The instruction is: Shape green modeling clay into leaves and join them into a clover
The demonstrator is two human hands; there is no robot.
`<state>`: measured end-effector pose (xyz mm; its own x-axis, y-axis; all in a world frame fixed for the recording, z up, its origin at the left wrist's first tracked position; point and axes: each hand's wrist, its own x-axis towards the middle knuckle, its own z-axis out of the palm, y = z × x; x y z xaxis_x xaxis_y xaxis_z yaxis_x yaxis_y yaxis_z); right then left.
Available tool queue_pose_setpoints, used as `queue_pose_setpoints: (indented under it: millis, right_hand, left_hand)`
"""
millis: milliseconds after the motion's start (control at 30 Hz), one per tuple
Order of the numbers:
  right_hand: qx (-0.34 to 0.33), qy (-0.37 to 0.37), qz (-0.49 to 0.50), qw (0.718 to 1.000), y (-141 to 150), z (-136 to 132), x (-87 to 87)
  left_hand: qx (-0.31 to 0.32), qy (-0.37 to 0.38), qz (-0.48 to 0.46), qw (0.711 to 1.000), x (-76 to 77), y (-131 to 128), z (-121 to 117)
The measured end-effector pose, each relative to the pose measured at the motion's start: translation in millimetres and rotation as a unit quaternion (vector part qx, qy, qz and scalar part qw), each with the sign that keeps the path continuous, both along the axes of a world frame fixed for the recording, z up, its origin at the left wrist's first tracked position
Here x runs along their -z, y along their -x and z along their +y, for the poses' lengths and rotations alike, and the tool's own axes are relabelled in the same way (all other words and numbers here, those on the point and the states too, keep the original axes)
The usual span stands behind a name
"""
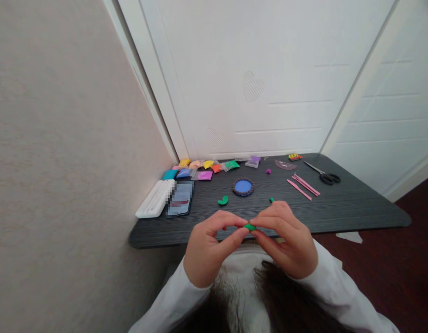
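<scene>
Left grip (207, 247) and right grip (286, 238) are each closed to a fingertip pinch, thumb set against forefinger, and both have hold of one small green piece (249, 227) from opposite sides. The green piece sits between the two sets of fingertips, at the near edge of the dark counter (356, 208); its clearance from the surface cannot be told. Just beyond the right fingers lies a green strip (271, 200), partly hidden by them. Beyond the left fingers lies a curled green piece (223, 200). Straight ahead of the grips rests a blue disc (243, 187) with a brown, rope-like border. Ahead and to the right are slim pink tools (299, 189), with black-handled scissors (320, 173) farther right. Farther ahead, past the disc, is a small magenta lump (268, 171). Ahead and to the left, coloured packets (232, 164) are grouped along the far side. Left of the grips, a phone (186, 192) lies next to a white case (156, 199).
</scene>
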<state>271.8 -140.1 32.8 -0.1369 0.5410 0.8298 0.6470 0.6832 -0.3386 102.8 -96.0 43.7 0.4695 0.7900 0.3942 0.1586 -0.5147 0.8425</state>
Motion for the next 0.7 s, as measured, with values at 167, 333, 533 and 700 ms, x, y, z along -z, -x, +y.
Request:
queue_pose_setpoints:
  millis: [167,333,533,700]
  right_hand:
    - [-0.005,-0.001,0.002,1.000,1.0,-1.5,-1.1]
    - [-0.026,0.023,0.045,0.998,1.0,-6.0,-5.4]
    - [-0.063,0.050,0.062,0.995,-0.2,-9.5,-9.1]
    - [-0.074,0.057,0.063,0.994,-0.5,-9.8,-8.0]
  left_hand:
    - [0.006,-0.019,-0.010,1.000,-2.2,-0.2,-2.5]
    - [0.010,-0.085,-0.043,0.995,-3.5,0.6,-8.5]
    - [0.023,-0.137,-0.046,0.989,-6.1,3.2,-11.8]
    - [0.025,-0.147,-0.037,0.988,-6.3,3.4,-9.3]
